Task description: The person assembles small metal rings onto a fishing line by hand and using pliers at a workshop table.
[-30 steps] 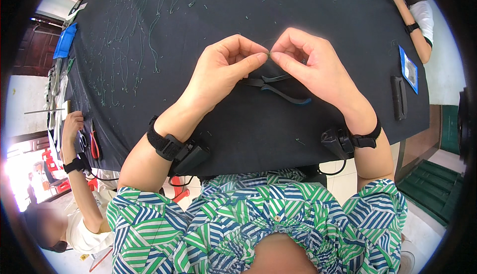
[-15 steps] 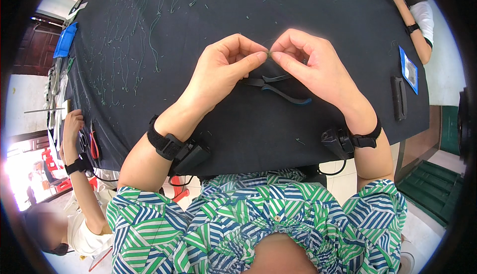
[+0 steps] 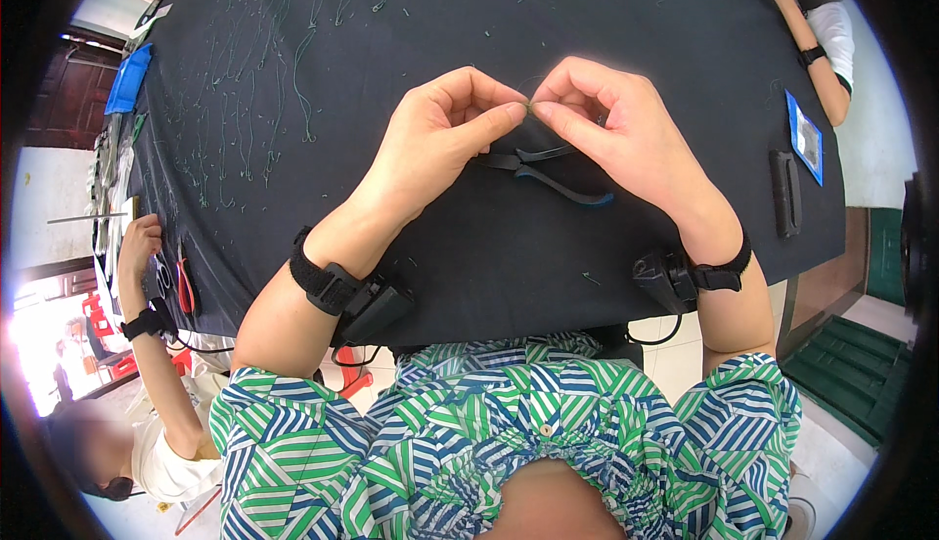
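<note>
both hands are raised above the black cloth (image 3: 479, 266) and meet near the middle of the view. left hand (image 3: 452, 121): thumb and forefinger pinched together on a small greenish strand (image 3: 530, 107), the other fingers curled in behind. right hand (image 3: 614, 119): thumb and forefinger pinched on the same strand from the opposite side. strand position: between the two sets of fingertips, which nearly touch — its exact form is too small to make out.

pliers (image 3: 519, 164) lie on the cloth just below the hands; the handles are spread, one blue-tipped, and part of the tool is hidden by the hands. each forearm wears a black strap with a dark boxy device on it.

left side of cloth: many thin green threads (image 3: 297, 90) lie in loose lines, with small scraps scattered among them. near the left edge, red-handled pliers (image 3: 186, 284) rest beside scissors (image 3: 163, 276); a co-worker's hand (image 3: 144, 239) is near both. farther up that edge, a blue packet (image 3: 128, 80).

right side: a blue-edged pouch (image 3: 804, 137) lies near a long black object (image 3: 785, 195) — kind unclear. at upper right, a second co-worker's forearm (image 3: 799, 26) reaches onto the cloth.
</note>
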A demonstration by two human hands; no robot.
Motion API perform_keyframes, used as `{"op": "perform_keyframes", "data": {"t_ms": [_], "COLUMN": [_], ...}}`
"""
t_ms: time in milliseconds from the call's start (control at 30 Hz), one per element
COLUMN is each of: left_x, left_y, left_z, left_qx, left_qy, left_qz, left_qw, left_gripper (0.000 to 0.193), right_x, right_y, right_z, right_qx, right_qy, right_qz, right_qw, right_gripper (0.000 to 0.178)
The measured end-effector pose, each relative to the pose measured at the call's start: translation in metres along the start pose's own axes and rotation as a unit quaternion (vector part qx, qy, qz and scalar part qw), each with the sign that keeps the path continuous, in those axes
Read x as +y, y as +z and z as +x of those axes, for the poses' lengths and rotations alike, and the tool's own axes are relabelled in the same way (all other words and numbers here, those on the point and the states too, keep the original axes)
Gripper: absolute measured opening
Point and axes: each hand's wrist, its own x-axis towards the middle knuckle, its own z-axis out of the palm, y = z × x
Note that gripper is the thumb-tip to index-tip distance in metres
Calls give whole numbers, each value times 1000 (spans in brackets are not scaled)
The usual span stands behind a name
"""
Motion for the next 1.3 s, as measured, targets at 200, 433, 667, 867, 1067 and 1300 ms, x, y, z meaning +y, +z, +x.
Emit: {"op": "perform_keyframes", "data": {"t_ms": [200, 433, 667, 867, 1067, 1300], "left_x": [-1, -1, 1, -1, -6, -5], "left_y": [-1, 0, 1, -1, -21, -10], "left_z": [0, 0, 0, 4, 13, 9], "left_qx": [-2, -6, -6, 126, 213, 99], "left_qy": [3, -1, -4, 33, 89, 14], "left_qz": [-2, -1, 9, -62, -186, -96], "left_qw": [1000, 1000, 1000, 990, 955, 990], "left_gripper": [19, 19, 19, 14, 13, 19], "right_x": [-1, 0, 4, 7, 10, -2], "right_y": [0, -1, 1, -3, -17, -17], "right_z": [0, 0, 1, 2, 4, 0], "right_qx": [0, 2, 2, 58, 171, 256], "right_qy": [-11, -14, -9, -59, -102, -216], "right_qz": [-5, -24, -15, -63, -92, 74], "right_qw": [1000, 1000, 1000, 995, 976, 939], "right_gripper": [12, 12, 11, 9, 9, 12]}}
